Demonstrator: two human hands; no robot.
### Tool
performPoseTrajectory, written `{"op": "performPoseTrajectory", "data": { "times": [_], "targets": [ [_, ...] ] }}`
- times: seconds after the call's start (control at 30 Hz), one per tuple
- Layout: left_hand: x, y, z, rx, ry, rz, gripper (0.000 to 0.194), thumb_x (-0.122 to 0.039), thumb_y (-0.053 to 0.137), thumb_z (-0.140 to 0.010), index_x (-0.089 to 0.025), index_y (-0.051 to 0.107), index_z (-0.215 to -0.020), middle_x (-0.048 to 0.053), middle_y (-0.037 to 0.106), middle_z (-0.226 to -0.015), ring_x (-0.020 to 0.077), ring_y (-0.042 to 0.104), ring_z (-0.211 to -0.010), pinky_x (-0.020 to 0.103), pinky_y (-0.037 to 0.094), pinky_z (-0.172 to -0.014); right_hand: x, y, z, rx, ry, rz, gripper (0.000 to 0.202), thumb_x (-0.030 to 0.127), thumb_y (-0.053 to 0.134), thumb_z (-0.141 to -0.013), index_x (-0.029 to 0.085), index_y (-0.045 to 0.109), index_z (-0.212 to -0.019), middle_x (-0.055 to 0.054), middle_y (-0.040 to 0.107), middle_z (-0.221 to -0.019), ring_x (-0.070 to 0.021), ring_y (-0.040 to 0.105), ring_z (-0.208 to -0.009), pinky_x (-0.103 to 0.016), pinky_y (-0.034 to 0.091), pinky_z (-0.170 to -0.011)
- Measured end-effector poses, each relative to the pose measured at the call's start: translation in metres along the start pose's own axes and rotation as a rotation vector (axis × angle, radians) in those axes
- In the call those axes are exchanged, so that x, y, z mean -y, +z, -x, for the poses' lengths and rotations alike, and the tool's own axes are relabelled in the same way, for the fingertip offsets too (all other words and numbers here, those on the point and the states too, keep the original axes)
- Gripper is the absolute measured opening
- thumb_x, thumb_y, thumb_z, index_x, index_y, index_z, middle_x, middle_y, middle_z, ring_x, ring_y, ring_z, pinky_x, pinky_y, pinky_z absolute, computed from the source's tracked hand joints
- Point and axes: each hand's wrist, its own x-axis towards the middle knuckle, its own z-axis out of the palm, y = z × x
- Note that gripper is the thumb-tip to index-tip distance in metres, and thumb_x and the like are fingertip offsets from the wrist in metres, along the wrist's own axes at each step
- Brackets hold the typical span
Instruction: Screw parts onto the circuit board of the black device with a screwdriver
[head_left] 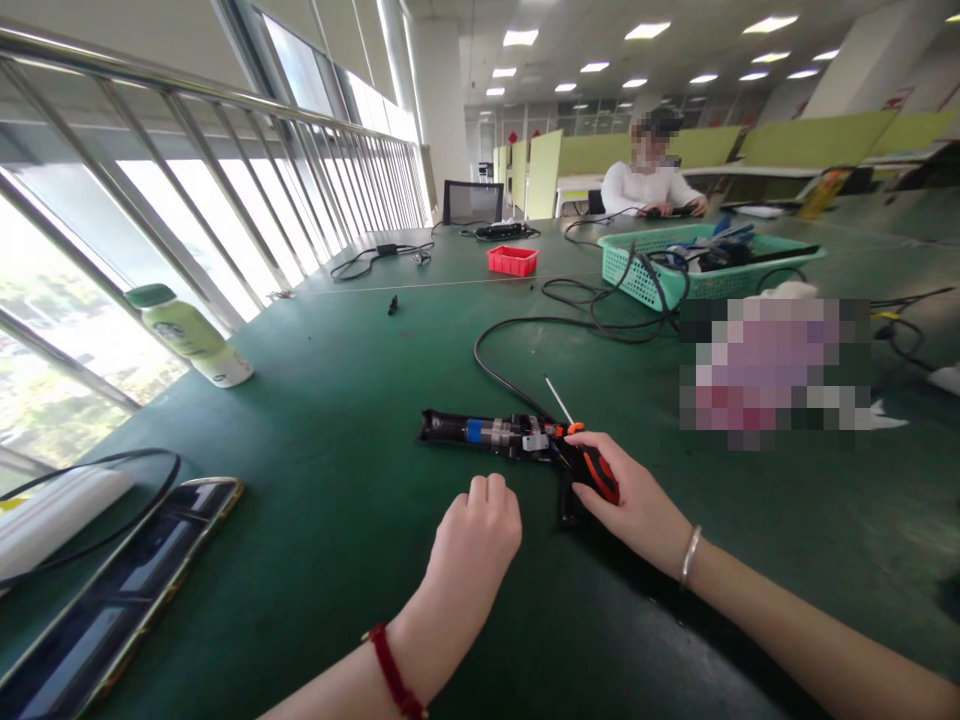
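A black handheld device (487, 432) with a blue band, exposed parts and a cable lies on the green table (315, 400). My right hand (626, 495) is wrapped round the red and black handle of a screwdriver (598, 472), whose thin shaft points up and away over the cable. That hand is at the device's right end, above its black grip. Just in front of the device, my left hand (480, 530) rests with its fingers curled under; whether anything is inside them is hidden. A red band circles the left wrist, a silver bracelet the right.
A green basket (637, 280) of tools and cables stands at the back right, a red tray (513, 261) at the back. A bottle (191, 335) and a phone-like dark panel (142, 570) are at the left. A person (645, 185) sits across the table.
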Motion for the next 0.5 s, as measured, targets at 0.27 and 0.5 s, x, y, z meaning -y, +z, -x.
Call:
{"op": "performPoseTrajectory", "data": {
  "times": [0.27, 0.5],
  "targets": [
    [0.013, 0.001, -0.007, 0.026, -0.001, 0.071, 0.025, 0.006, 0.046, -0.072, -0.011, 0.058, -0.085, 0.009, 0.059, -0.084, 0.0206, 0.058, -0.074, 0.032, 0.050, -0.063, 0.001, 0.000, 0.003, 0.064, -0.121, 0.049, 0.038, 0.014, 0.050, -0.075, 0.019, 0.050, -0.112, -0.011, 0.054, -0.118, -0.0246, 0.049, -0.115, -0.045, 0.038, -0.099],
    [0.021, 0.006, -0.008, -0.083, -0.087, 0.421, 0.010, -0.009, 0.047, -0.078, -0.017, 0.053, -0.080, 0.003, 0.058, -0.080, 0.0157, 0.056, -0.070, 0.027, 0.047, -0.060, 0.000, 0.003, 0.002, 0.011, -0.118, 0.018, 0.035, 0.013, 0.048, -0.076, 0.020, 0.051, -0.110, -0.009, 0.056, -0.113, -0.0226, 0.053, -0.109, -0.043, 0.041, -0.097]
  ]
}}
